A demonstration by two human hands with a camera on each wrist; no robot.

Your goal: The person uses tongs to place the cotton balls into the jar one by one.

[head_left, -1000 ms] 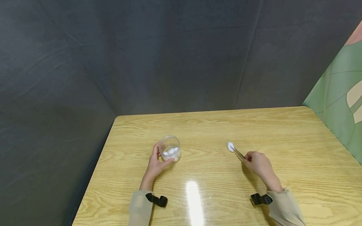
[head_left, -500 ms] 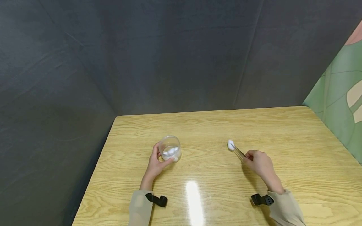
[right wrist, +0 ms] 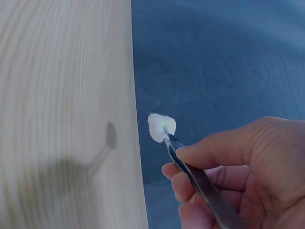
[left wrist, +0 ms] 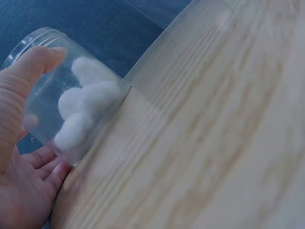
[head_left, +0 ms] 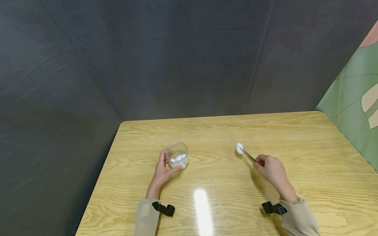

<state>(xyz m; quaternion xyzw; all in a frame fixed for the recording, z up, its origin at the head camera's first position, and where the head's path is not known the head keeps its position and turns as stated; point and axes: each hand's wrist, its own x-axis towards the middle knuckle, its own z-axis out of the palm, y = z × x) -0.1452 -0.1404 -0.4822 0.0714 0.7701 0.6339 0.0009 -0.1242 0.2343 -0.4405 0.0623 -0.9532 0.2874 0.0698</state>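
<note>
My left hand (head_left: 161, 173) grips a clear plastic jar (head_left: 177, 151) that stands upright and lidless on the table, thumb on the near side and fingers behind. Several white cotton balls (left wrist: 90, 98) lie in the bottom of the jar, as the left wrist view shows. To the right, my right hand (head_left: 272, 171) pinches metal tweezers (right wrist: 195, 176) between thumb and fingers. Their tips clasp one cotton ball (right wrist: 161, 127). In the right wrist view that ball hangs above the table, its shadow falling apart from it on the wood.
The wood-grain table (head_left: 212, 137) spreads under both hands, with a bright light reflection near its front. A dark cloth (head_left: 189, 65) rises behind its back edge and along the left. At the right is a green patterned surface (head_left: 354, 88).
The cotton ball has risen off the table in the tweezers, shifting slightly away from me; its shadow has separated. My right hand lifted a little. My left hand and the jar stayed put.
</note>
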